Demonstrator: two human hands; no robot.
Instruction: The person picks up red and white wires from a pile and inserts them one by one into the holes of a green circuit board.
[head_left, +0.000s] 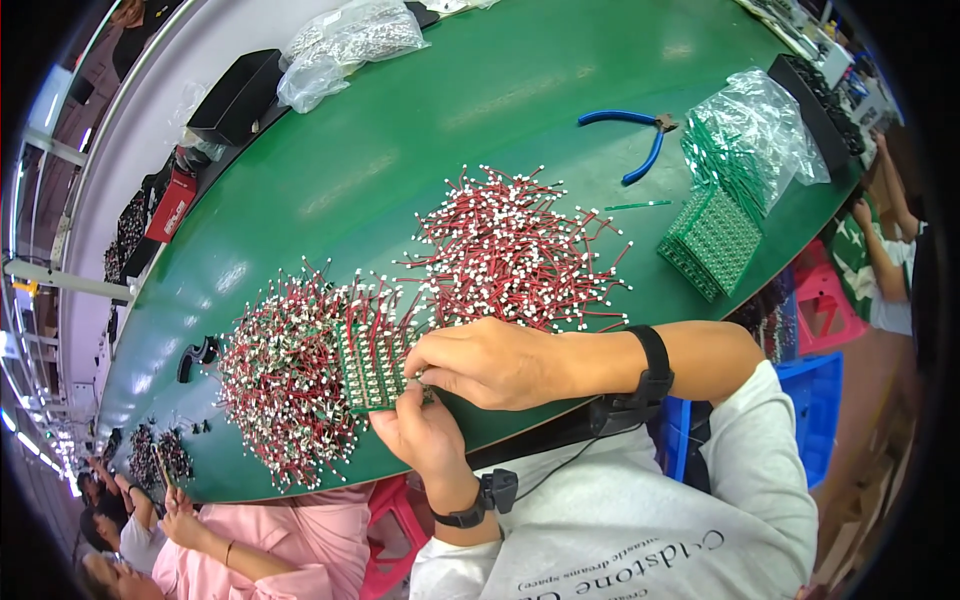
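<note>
1. Green tabletop (330, 170) under bright lights, in a workroom with other people at its edges
2. Left hand (425, 435): fingers curled, gripping the lower right corner of a board panel (368, 372), probably to steady it
3. Right hand (490, 365): thumb and forefinger drawn nearly together at the panel's right edge, just above the left fingertips (whether a wire sits between them, I cannot tell)
4. One panel is in hand, tilted against the wire heaps, which likely keeps the parts within easy reach
5. Two heaps of red wires with white ends: a left heap (290, 390) mixed with green bits, and a far heap (520, 250); too many pieces to count
6. Farther right, one loose green strip (638, 205), one pair of blue-handled pliers (664, 124) lying open, and one stack of green boards (715, 245), its layers uncountable
7. Beyond the stack, one clear bag (790, 130) beside more green strips (725, 160)
8. At left, one co-worker in pink (250, 540)
</note>
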